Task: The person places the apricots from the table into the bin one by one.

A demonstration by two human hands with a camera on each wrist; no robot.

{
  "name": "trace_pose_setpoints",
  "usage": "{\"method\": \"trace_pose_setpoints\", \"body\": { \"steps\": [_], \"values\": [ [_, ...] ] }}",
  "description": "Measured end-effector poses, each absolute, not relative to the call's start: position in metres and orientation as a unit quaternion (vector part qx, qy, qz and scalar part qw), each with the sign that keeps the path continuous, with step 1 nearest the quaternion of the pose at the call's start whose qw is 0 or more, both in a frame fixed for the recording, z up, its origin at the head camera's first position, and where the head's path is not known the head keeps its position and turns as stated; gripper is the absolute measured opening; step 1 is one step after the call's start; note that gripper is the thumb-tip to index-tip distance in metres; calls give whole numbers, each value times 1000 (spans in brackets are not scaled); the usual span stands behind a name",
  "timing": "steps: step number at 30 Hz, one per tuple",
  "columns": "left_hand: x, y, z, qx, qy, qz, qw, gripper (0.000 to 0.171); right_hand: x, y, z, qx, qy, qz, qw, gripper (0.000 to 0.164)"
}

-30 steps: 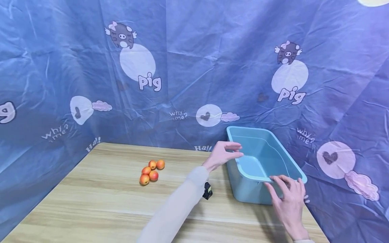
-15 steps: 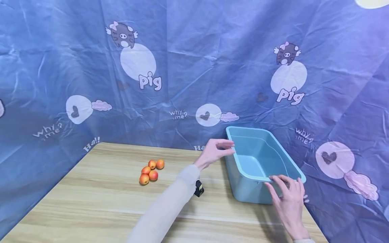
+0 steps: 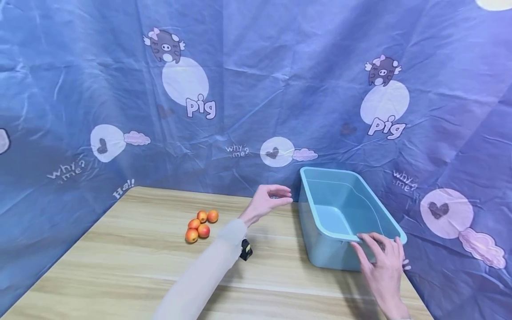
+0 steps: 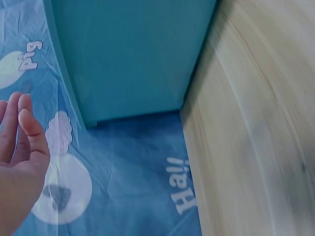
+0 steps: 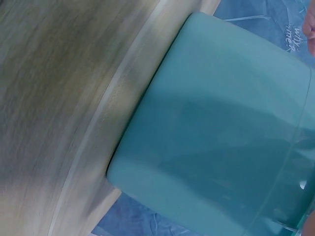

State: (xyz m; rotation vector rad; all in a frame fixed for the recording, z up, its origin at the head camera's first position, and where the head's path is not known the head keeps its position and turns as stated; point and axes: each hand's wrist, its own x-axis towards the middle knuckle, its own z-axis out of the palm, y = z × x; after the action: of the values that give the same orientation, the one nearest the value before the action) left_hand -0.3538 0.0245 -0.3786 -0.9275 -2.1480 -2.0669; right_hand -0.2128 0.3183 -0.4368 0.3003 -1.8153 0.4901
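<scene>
A deep blue-green plastic bin (image 3: 329, 249) stands on the right part of the wooden table, its inside bare. My right hand (image 3: 383, 269) grips the bin's near rim, fingers over the edge and thumb on the outer side. To the left of the bin, my left hand (image 3: 267, 202) is held in the air with nothing in it, its fingers loosely bent. The left wrist view shows that hand (image 4: 22, 157) apart from the bin's wall (image 4: 133, 54). In the right wrist view the bin's outer wall (image 5: 206, 118) fills much of the frame.
Several small red-orange fruits (image 3: 194, 223) lie in a cluster left of centre on the table (image 3: 120, 262). A small black device (image 3: 246, 250) shows at the left wrist. Behind the table hangs a blue curtain (image 3: 248, 89) printed with pigs, close to the bin's far side.
My left hand has moved left, away from the bin's left rim. The right hand stays at the near rim, and the bin and fruits have not moved.
</scene>
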Motion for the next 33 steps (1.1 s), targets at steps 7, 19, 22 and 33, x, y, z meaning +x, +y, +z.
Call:
{"method": "trace_pose_setpoints", "body": {
  "steps": [7,19,22,33],
  "values": [
    [-355,-12,-395,-271,-694,-666,21,32,-212,316,-441,132,-774,213,582,52],
    [-352,-69,-402,-236,-680,-693,41,35,-208,318,-440,132,-774,213,582,52],
    [-350,-83,-404,-224,-679,-698,40,36,-210,317,-439,133,-772,212,584,51],
    [-350,-126,-416,-188,-707,-681,38,41,-215,317,-437,133,-765,219,591,52]
  ]
}}
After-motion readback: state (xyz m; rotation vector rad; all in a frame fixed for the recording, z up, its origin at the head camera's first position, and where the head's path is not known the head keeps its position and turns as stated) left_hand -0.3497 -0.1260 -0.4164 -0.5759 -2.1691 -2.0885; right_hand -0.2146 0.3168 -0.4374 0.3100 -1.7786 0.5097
